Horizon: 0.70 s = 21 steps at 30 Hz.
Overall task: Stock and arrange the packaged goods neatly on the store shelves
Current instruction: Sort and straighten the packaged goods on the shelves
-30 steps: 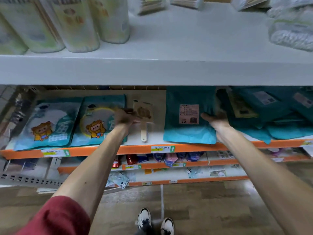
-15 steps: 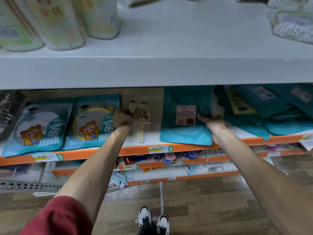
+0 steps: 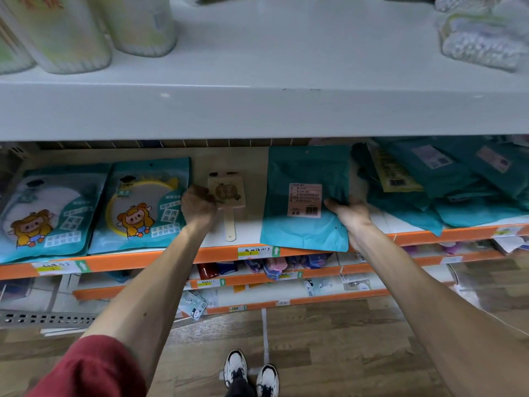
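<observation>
Over at the far left of the orange-edged shelf [image 3: 171, 257], two teal cartoon packets lie side by side, face up: one with a pale round item [image 3: 48, 213], the next with a yellow ring [image 3: 143, 204]. Just right of them the person's left hand [image 3: 197, 206], arm reaching out of a red sleeve [image 3: 91, 371], has its fingers curled round the left edge of a small wooden paddle [image 3: 227, 196]. The paddle lies flat on the shelf with its handle pointing towards the front lip.

Next along, apart from the paddle, is a plain teal pouch [image 3: 306, 202], lying with its white barcode label up and its lower edge jutting over the orange lip. The right hand [image 3: 350, 216] pinches it at the right edge, thumb lying on the front; the other fingers are hidden behind the pouch. Further right, more teal pouches [image 3: 458, 190] sit in a loose, overlapping heap.

Above all this runs a grey upper shelf [image 3: 257, 110], with pale cylinders [image 3: 71, 32] at its left end and blurred white bundles [image 3: 481, 44] at its right. Below, lower orange-fronted shelves carry small goods too blurred to tell, and a pair of black-and-white shoes [image 3: 252, 371] stands on the wooden floor.
</observation>
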Available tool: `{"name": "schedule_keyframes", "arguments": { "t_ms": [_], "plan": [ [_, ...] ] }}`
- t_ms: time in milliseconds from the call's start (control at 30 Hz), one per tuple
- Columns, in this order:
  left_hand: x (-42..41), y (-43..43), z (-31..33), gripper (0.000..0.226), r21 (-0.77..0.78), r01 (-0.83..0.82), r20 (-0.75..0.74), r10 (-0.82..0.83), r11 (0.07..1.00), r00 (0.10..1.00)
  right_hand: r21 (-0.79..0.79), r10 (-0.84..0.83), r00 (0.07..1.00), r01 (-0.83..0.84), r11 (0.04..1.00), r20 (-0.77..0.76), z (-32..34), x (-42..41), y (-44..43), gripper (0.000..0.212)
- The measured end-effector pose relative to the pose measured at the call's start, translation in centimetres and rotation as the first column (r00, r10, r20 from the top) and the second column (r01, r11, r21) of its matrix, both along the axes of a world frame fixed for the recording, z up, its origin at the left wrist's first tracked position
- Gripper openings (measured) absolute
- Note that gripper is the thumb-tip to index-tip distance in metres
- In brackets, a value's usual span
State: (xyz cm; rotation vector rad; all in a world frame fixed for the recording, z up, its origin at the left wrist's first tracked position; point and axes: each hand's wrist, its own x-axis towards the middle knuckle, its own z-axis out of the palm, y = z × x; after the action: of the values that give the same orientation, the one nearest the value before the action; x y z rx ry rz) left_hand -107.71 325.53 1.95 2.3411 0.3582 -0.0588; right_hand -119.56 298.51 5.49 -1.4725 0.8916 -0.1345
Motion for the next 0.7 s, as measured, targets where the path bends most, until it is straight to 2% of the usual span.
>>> {"name": "schedule_keyframes", "arguments": {
  "t_ms": [100, 233, 333, 433, 500, 600, 700],
  "plan": [
    [0.0, 0.4, -0.3, 0.018, -0.021, 0.039, 0.012, -0.039, 0.999, 0.999, 0.0, -0.004, 1.0, 0.004, 1.0, 0.003, 0.5, -0.6, -0.1, 0.022],
    [-0.8, 0.8, 1.3, 0.032, 0.088, 0.16, -0.021, -0.158, 0.983, 0.987, -0.027, 0.019, 1.0, -0.019, 0.999, -0.001, 1.6, -1.1, -0.4, 0.038],
    [-1.9, 1.9, 3.9, 0.036, 0.124, 0.262, 0.121, -0.277, 0.957, 0.953, 0.01, 0.02, 1.0, -0.02, 1.0, 0.014, 2.9, -0.9, -0.2, 0.043],
    [-3.2, 4.9, 6.4, 0.038, 0.219, 0.301, 0.231, -0.348, 0.928, 0.908, 0.05, 0.071, 0.997, -0.071, 0.996, 0.012, 3.9, 0.0, 0.8, 0.044],
    [-4.5, 7.3, 8.1, 0.044, 0.318, 0.298, 0.243, -0.381, 0.9, 0.892, 0.064, 0.126, 0.992, -0.127, 0.99, 0.018, 4.1, 0.8, 1.8, 0.048],
    [-6.8, 11.5, 10.0, 0.054, 0.534, 0.272, 0.244, -0.454, 0.8, 0.857, 0.092, 0.198, 0.978, -0.204, 0.975, 0.071, 3.9, 2.2, 4.2, 0.049],
    [-8.9, 15.8, 10.9, 0.058, 0.608, 0.222, 0.21, -0.424, 0.762, 0.881, 0.153, 0.26, 0.963, -0.268, 0.951, 0.073, 4.0, 3.3, 7.6, 0.048]
  ]
}}
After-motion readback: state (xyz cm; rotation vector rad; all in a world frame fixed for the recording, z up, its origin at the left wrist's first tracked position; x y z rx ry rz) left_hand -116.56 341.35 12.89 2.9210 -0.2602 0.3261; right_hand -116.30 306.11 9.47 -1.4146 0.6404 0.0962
